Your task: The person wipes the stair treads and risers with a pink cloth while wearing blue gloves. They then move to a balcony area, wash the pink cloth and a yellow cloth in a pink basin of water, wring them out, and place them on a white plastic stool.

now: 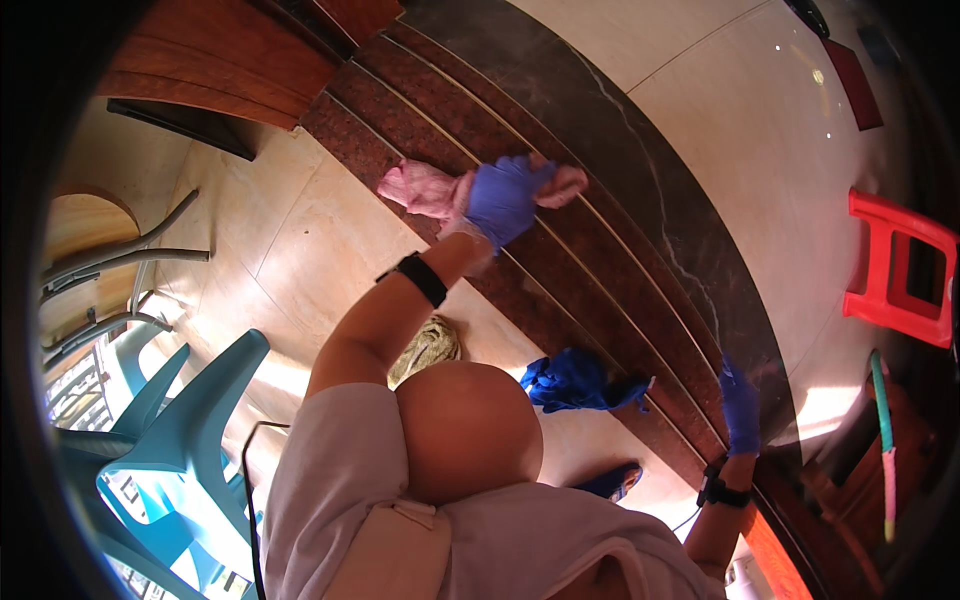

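My left hand [505,200], in a blue glove, is closed on a pink cloth [425,188] and presses it against the reddish-brown speckled stone steps [610,290]. Part of the cloth bunches out on each side of the glove. My right hand [740,408], also gloved in blue, rests on the dark marble edge [690,220] at the right, with its fingers reaching forward and no object seen in it. A crumpled blue cloth [575,380] lies on the nearer edge of the steps. A greenish-brown patterned cloth [432,345] is partly hidden behind my body.
Pale stone floor [310,210] stretches to the left of the steps. Teal plastic chairs [190,420] stand at lower left, below a folding chair [90,260]. A red plastic stool [905,265] is at right, near a green-and-pink stick [884,450]. Reddish wooden furniture [230,60] borders the upper left.
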A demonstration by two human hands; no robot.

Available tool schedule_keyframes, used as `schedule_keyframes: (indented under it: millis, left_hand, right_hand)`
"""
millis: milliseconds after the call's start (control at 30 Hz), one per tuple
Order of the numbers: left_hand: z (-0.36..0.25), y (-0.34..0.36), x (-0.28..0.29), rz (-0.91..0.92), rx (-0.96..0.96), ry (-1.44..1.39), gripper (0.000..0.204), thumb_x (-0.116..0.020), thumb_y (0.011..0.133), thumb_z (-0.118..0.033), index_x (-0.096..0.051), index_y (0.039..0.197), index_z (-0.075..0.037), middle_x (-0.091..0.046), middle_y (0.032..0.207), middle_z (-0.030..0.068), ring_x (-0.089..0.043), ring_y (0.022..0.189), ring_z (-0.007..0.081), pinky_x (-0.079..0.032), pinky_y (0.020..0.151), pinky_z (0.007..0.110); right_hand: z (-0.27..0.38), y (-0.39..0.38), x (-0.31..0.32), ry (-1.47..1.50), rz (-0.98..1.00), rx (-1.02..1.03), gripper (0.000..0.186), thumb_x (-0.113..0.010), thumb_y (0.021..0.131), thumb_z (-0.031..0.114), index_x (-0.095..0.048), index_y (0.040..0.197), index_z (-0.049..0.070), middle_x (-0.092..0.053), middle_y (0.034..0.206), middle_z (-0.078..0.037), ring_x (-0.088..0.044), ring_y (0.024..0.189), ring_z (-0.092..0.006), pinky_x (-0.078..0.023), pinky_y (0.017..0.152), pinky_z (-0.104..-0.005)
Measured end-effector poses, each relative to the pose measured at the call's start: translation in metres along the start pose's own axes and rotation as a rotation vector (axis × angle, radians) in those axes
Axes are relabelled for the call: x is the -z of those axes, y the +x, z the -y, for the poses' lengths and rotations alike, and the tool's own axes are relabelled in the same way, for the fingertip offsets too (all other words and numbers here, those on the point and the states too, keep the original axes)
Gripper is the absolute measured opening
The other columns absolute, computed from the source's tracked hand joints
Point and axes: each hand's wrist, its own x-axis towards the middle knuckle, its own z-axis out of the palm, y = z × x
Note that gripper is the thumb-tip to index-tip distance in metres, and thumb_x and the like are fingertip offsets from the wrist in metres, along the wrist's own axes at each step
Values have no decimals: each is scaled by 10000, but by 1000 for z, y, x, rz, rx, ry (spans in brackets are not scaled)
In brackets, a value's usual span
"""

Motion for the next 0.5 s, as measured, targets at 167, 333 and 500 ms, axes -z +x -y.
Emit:
schedule_keyframes:
  millis: [167,333,500]
  left_hand:
    - [-117,-35,4,207,-405,-387,396,-572,826,-171,-571,1218,-233,-587,1196,89,-566,1116,356,-498,842,468]
    - [-104,-18,-51,-124,-514,43,541,-625,757,-134,-539,1273,-269,-499,1304,53,-482,1219,356,-462,896,535]
    - [31,1,57,-124,360,111,589,-650,664,-24,-570,1216,-214,-619,1143,98,-617,1042,353,-534,854,424]
  right_hand:
    - [-13,-7,-11,87,-16,4,367,-527,972,198,-553,1325,105,-627,1243,-133,-622,1094,-239,-468,906,-317]
    - [-57,9,-16,114,-42,58,354,-542,959,166,-570,1303,87,-654,1178,-152,-640,1024,-228,-464,885,-312]
    - [27,12,26,83,-115,74,359,-554,943,147,-574,1300,108,-657,1169,-153,-642,1019,-226,-463,898,-310]
